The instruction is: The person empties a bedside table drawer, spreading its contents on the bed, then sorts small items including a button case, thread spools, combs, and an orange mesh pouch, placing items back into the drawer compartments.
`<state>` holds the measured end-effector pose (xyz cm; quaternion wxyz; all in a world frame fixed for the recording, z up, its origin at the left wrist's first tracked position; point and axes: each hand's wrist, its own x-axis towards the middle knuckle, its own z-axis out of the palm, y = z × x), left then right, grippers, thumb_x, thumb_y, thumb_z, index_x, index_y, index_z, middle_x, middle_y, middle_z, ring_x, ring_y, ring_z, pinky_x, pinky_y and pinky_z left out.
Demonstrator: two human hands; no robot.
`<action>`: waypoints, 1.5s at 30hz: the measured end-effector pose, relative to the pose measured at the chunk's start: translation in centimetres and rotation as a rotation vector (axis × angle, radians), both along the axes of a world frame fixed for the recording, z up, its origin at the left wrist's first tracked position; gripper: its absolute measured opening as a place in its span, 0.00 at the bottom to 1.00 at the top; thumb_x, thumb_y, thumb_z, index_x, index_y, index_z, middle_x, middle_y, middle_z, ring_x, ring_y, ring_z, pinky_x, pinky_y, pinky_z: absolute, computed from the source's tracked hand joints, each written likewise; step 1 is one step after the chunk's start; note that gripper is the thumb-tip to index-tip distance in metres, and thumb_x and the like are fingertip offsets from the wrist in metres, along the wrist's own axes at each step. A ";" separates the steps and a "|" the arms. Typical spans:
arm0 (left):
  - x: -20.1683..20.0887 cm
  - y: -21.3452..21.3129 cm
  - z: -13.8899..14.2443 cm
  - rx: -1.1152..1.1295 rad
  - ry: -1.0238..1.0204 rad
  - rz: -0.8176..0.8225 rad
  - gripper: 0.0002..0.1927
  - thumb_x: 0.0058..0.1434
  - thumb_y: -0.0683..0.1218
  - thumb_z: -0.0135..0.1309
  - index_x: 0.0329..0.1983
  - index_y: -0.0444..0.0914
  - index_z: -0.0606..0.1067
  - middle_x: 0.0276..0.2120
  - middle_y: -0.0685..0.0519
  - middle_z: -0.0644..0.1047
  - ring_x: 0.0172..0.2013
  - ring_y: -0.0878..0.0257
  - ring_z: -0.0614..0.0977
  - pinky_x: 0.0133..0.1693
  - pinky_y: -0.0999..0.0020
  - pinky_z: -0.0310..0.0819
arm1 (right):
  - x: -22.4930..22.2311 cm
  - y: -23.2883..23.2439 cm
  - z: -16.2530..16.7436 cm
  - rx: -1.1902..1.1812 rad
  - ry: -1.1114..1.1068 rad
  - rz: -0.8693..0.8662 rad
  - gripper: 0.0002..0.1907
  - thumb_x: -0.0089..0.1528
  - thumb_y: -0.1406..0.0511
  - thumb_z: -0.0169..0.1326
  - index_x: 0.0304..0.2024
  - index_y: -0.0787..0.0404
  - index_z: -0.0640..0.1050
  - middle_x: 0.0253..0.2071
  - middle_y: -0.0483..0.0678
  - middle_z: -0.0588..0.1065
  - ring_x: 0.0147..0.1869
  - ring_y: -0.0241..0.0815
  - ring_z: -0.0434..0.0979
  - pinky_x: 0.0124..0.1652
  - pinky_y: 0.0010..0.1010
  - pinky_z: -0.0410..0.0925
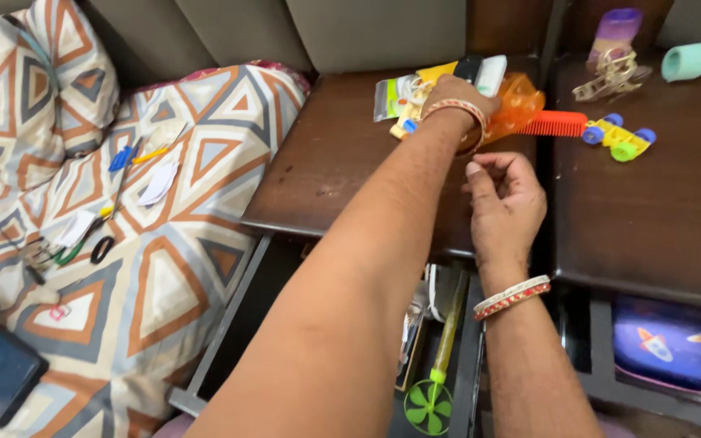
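Nearest the lens, the left forearm runs up from six o'clock toward twelve, ending at the left hand (458,96), which rests on a heap of small packets (415,91) at the back of the dark wooden table (326,174). Its fingers lie beyond the knuckles and out of sight, so I cannot tell whether they are spread or closed on anything — only that the hand sits on the pile, a beaded bangle at its wrist. At three o'clock of that hand, touching it, lies an orange translucent plastic piece (521,104), and an orange comb (553,124) sticks out past it.

Just below, toward five o'clock, the right hand (506,204) hovers over the table's front edge, fingers curled inward with thumb and forefinger tips nearly meeting — nothing visible between them.

Further toward three o'clock, a yellow toy car (620,138) rests on a second table. At six o'clock, an open drawer holds a green hand fan (429,403).
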<state>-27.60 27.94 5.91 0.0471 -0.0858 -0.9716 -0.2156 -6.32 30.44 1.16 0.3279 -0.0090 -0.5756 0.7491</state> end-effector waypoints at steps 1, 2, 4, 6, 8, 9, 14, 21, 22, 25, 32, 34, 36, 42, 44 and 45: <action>-0.4 -0.5 0.0 0.061 -0.042 0.007 0.49 0.46 0.73 0.61 0.56 0.29 0.77 0.57 0.36 0.78 0.57 0.50 0.81 0.58 0.62 0.75 | 0.1 -0.1 0.0 0.005 0.020 -0.001 0.04 0.66 0.72 0.58 0.43 0.63 0.77 0.36 0.40 0.76 0.37 0.27 0.75 0.39 0.20 0.71; -0.7 -1.3 0.1 0.123 -0.082 0.014 0.51 0.46 0.75 0.60 0.55 0.28 0.77 0.55 0.36 0.79 0.56 0.49 0.81 0.57 0.61 0.75 | 0.1 -0.1 0.1 0.011 0.042 -0.001 0.04 0.67 0.72 0.58 0.43 0.63 0.77 0.36 0.41 0.76 0.37 0.27 0.75 0.40 0.20 0.72; -0.4 -3.0 0.7 0.339 -0.112 0.003 0.53 0.43 0.76 0.60 0.53 0.27 0.78 0.51 0.36 0.82 0.52 0.49 0.84 0.53 0.59 0.76 | 0.3 -0.3 0.2 0.021 0.075 -0.003 0.04 0.68 0.72 0.59 0.43 0.63 0.77 0.37 0.41 0.76 0.37 0.27 0.75 0.41 0.21 0.73; 0.2 -4.6 0.9 0.647 -0.087 -0.041 0.53 0.38 0.74 0.62 0.52 0.26 0.78 0.46 0.37 0.84 0.45 0.51 0.88 0.46 0.59 0.80 | 0.4 -0.4 0.4 0.030 0.099 -0.011 0.04 0.68 0.72 0.59 0.43 0.64 0.77 0.37 0.41 0.76 0.38 0.28 0.75 0.41 0.21 0.73; 1.1 -6.1 1.7 0.784 -0.117 0.024 0.54 0.44 0.72 0.63 0.57 0.23 0.72 0.47 0.35 0.82 0.45 0.52 0.86 0.47 0.59 0.80 | 0.4 -0.5 0.5 0.050 0.060 -0.048 0.03 0.67 0.72 0.59 0.42 0.64 0.77 0.36 0.41 0.76 0.36 0.28 0.75 0.39 0.21 0.72; 1.8 -7.0 2.1 0.852 -0.133 0.057 0.55 0.47 0.71 0.64 0.59 0.21 0.69 0.47 0.35 0.81 0.45 0.53 0.86 0.47 0.59 0.81 | 0.4 -0.5 0.5 0.058 0.039 -0.067 0.03 0.67 0.72 0.59 0.42 0.64 0.77 0.35 0.41 0.76 0.35 0.28 0.75 0.39 0.21 0.72; 8.9 -14.8 1.4 0.745 0.151 -0.233 0.43 0.48 0.62 0.64 0.60 0.29 0.72 0.48 0.42 0.82 0.46 0.58 0.84 0.48 0.64 0.78 | 0.5 -0.4 0.2 0.121 0.082 -0.071 0.03 0.68 0.73 0.59 0.43 0.64 0.77 0.35 0.41 0.75 0.35 0.28 0.74 0.38 0.21 0.71; 28.8 -26.2 -1.5 0.131 -0.132 -0.249 0.45 0.48 0.62 0.63 0.63 0.33 0.69 0.49 0.34 0.78 0.50 0.43 0.82 0.53 0.56 0.75 | 0.5 -0.6 -0.9 0.184 0.107 -0.084 0.04 0.70 0.74 0.59 0.44 0.64 0.76 0.36 0.41 0.76 0.36 0.28 0.75 0.39 0.20 0.71; 30.8 -26.9 -1.7 0.141 -0.229 -0.183 0.44 0.47 0.62 0.61 0.63 0.33 0.69 0.49 0.34 0.79 0.50 0.44 0.83 0.52 0.57 0.75 | 0.6 -0.6 -1.0 0.183 0.127 -0.078 0.04 0.70 0.75 0.59 0.44 0.64 0.76 0.37 0.42 0.76 0.37 0.29 0.75 0.40 0.21 0.72; 33.6 -28.6 -2.8 -0.090 -0.468 -0.012 0.42 0.50 0.64 0.59 0.58 0.28 0.73 0.51 0.31 0.79 0.52 0.42 0.82 0.55 0.56 0.75 | 0.9 -0.8 -1.2 0.189 0.166 -0.057 0.04 0.71 0.75 0.59 0.45 0.65 0.76 0.38 0.43 0.76 0.38 0.30 0.76 0.41 0.22 0.73; 31.1 -28.2 -8.4 -0.254 -0.537 0.134 0.45 0.50 0.65 0.62 0.58 0.26 0.70 0.55 0.32 0.76 0.56 0.44 0.80 0.58 0.57 0.74 | 2.3 -1.2 -0.9 0.284 0.131 -0.050 0.04 0.71 0.75 0.59 0.45 0.65 0.76 0.38 0.43 0.77 0.39 0.30 0.77 0.41 0.21 0.72; 29.6 -27.1 -10.1 -0.231 -0.576 0.215 0.48 0.50 0.64 0.64 0.62 0.26 0.66 0.57 0.32 0.75 0.57 0.44 0.80 0.58 0.57 0.74 | 2.6 -1.3 -0.9 0.320 0.139 -0.048 0.03 0.71 0.74 0.59 0.45 0.66 0.77 0.38 0.43 0.77 0.39 0.30 0.77 0.42 0.21 0.71; 28.4 -26.5 -11.9 -0.217 -0.625 0.247 0.51 0.50 0.61 0.66 0.66 0.25 0.61 0.58 0.32 0.75 0.57 0.44 0.80 0.58 0.57 0.75 | 2.8 -1.3 -0.9 0.341 0.158 -0.039 0.03 0.71 0.73 0.59 0.45 0.66 0.77 0.37 0.43 0.77 0.39 0.29 0.76 0.43 0.21 0.71; 26.6 -25.7 -17.7 -0.177 -0.698 0.265 0.61 0.52 0.64 0.69 0.72 0.25 0.49 0.59 0.31 0.72 0.59 0.44 0.78 0.59 0.56 0.72 | 2.9 -1.5 -0.8 0.379 0.115 -0.075 0.03 0.70 0.72 0.60 0.43 0.65 0.77 0.36 0.42 0.77 0.37 0.28 0.75 0.41 0.21 0.71; 26.2 -25.9 -18.7 -0.141 -0.704 0.244 0.63 0.53 0.64 0.68 0.73 0.24 0.46 0.57 0.29 0.75 0.57 0.44 0.80 0.59 0.57 0.73 | 3.0 -1.5 -0.7 0.419 0.130 -0.103 0.03 0.70 0.73 0.60 0.43 0.66 0.78 0.36 0.43 0.77 0.38 0.28 0.76 0.42 0.21 0.71; 26.1 -26.0 -18.8 -0.139 -0.707 0.250 0.60 0.52 0.64 0.67 0.72 0.24 0.50 0.57 0.30 0.75 0.57 0.44 0.80 0.58 0.56 0.74 | 3.0 -1.6 -0.7 0.440 0.138 -0.115 0.03 0.70 0.73 0.60 0.44 0.66 0.78 0.37 0.43 0.77 0.39 0.29 0.76 0.43 0.21 0.71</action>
